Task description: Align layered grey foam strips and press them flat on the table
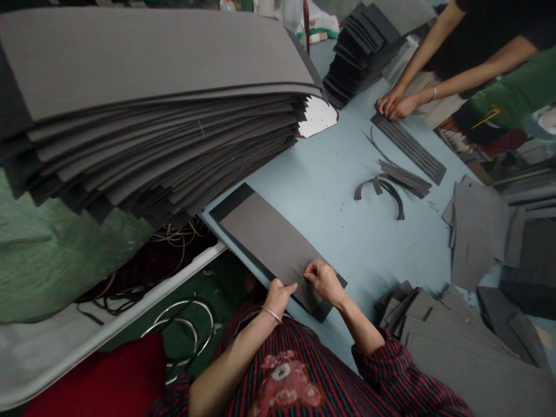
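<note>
A long grey sheet (269, 237) with black borders lies flat along the near edge of the blue table (334, 202). My left hand (279, 294) rests at the sheet's near long edge, its index finger stretched out over the grey surface. Just to the right, my right hand (324, 281) is over the sheet's right part, thumb and index finger pressed together. A small slit or thin sliver shows beside those fingertips; whether they hold it is too small to tell.
A tall stack of grey sheets (165, 58) fills the upper left. Curved dark strips (384, 188) lie mid-table. Another person's hands (397, 104) touch a slatted dark piece (410, 147). Grey pieces (452, 341) are piled at the right, and a black stack (360, 46) stands behind.
</note>
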{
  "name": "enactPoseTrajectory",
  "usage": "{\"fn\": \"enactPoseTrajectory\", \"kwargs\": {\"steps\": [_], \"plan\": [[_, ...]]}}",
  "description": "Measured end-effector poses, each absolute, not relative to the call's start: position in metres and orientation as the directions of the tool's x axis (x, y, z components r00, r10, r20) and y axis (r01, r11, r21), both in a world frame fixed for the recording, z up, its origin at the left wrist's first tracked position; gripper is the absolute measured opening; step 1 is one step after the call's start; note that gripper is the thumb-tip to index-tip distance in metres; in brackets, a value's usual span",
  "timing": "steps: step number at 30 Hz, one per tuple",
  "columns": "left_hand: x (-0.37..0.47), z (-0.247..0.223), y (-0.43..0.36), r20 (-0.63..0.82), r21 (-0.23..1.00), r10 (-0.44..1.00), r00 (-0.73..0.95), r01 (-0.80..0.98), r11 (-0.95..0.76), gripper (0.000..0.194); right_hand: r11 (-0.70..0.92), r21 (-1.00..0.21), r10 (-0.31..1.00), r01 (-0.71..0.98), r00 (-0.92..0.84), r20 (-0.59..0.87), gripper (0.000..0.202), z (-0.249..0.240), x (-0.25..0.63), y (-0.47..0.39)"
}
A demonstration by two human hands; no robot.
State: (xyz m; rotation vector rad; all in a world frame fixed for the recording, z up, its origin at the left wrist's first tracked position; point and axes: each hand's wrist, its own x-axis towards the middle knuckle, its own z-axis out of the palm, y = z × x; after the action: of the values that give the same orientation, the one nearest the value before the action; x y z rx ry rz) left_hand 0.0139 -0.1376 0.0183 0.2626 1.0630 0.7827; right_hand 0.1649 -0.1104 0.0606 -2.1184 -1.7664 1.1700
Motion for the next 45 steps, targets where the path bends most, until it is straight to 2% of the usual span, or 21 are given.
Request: {"fn": "enactPoseTrajectory", "kwargs": {"steps": [4, 11, 14, 19, 25, 34, 39, 45], "plan": [[0.018, 0.008, -0.14, -0.691, 0.55, 0.684, 0.234, -0.445, 0.707, 0.038, -0.196, -0.522, 0.925, 0.83, -0.02, -0.379, 0.009, 0.06, 0.159, -0.113], [0.018, -0.005, -0.143, -0.701, 0.565, 0.686, 0.192, -0.438, 0.699, 0.04, -0.367, -0.544, 0.878, 0.755, 0.088, -0.471, 0.004, 0.052, 0.159, -0.114], [0.018, -0.004, -0.144, -0.7, 0.572, 0.691, 0.183, -0.435, 0.695, 0.04, -0.415, -0.581, 0.859, 0.7, 0.091, -0.504, 0.017, 0.047, 0.162, -0.111], [0.018, -0.004, -0.143, -0.695, 0.584, 0.695, 0.185, -0.42, 0.695, 0.039, -0.397, -0.522, 0.825, 0.755, 0.044, -0.563, 0.009, 0.043, 0.165, -0.104], [0.018, -0.008, -0.143, -0.695, 0.592, 0.696, 0.182, -0.404, 0.697, 0.038, -0.417, -0.509, 0.805, 0.753, 0.047, -0.591, 0.008, 0.041, 0.164, -0.101], [0.022, -0.002, -0.142, -0.725, 0.6, 0.678, 0.122, -0.371, 0.709, 0.034, -0.417, -0.499, 0.847, 0.759, 0.126, -0.517, 0.008, 0.054, 0.156, -0.107], [0.022, -0.001, -0.141, -0.74, 0.598, 0.665, 0.099, -0.355, 0.719, 0.033, -0.407, -0.56, 0.852, 0.721, 0.078, -0.518, 0.009, 0.054, 0.158, -0.109], [0.019, 0.002, -0.14, -0.725, 0.594, 0.673, 0.146, -0.363, 0.718, 0.034, -0.499, -0.645, 0.818, 0.579, 0.068, -0.572, 0.013, 0.041, 0.168, -0.11]]}}
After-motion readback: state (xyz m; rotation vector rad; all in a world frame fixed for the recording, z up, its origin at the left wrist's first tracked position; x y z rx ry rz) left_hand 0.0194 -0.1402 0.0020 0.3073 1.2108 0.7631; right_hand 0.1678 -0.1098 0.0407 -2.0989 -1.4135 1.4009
